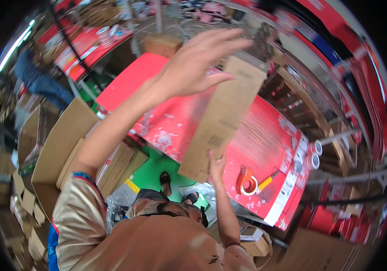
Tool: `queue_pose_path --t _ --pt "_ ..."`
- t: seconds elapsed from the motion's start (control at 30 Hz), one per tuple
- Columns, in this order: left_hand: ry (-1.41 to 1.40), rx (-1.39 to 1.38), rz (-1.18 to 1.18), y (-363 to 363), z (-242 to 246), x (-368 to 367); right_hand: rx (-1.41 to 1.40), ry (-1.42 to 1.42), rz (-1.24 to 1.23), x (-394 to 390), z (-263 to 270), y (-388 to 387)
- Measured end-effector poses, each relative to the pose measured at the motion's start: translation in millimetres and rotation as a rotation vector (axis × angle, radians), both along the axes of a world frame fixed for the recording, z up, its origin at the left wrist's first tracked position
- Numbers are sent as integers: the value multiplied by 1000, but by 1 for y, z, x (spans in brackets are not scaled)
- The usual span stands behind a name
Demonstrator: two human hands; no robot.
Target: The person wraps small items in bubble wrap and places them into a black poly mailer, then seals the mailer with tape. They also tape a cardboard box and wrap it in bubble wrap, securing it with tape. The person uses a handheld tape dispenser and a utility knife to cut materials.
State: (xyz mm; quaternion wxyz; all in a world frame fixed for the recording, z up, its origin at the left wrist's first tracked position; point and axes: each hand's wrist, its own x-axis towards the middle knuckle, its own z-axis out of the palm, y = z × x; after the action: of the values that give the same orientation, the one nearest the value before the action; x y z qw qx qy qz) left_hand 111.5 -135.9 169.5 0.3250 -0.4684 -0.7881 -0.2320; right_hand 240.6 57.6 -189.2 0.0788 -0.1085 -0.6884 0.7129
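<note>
A long, narrow cardboard box (225, 113) stands out over the red worktable (261, 135), its far end wrapped in clear tape or film. My right hand (217, 164) grips the box at its near end, on the right side. Raised beside the far end of the box, my left hand (203, 61) has its fingers apart and appears to hold nothing; it is slightly blurred. To the right on the table lie an orange tape dispenser (246, 182) with a roll in it and a yellow-handled cutter (265, 183).
Several tape rolls (312, 161) sit at the table's right edge, near a white printed strip (286, 200). Large open cartons (61, 145) stand at the left. A wooden pallet (310, 111) is beyond the table. Another person (37, 74) is at the upper left.
</note>
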Motion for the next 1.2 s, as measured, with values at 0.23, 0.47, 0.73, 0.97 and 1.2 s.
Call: queue_pose_path --t 0.23,0.47,0.73,0.97,1.2 --pt "-875 328 470 -282 -239 126 847 -385 143 -125 -100 83" --pt "-1156 813 1420 -613 -471 292 1000 -182 -101 -116 -100 -78" --pt "-1768 -57 1241 -626 -622 315 1031 -184 482 -204 -89 -59" --pt "-1733 38 1720 -606 -635 331 890 -621 305 -200 -76 -87" --pt "-1839 318 1800 -657 -638 421 739 -564 135 -203 -61 -24"
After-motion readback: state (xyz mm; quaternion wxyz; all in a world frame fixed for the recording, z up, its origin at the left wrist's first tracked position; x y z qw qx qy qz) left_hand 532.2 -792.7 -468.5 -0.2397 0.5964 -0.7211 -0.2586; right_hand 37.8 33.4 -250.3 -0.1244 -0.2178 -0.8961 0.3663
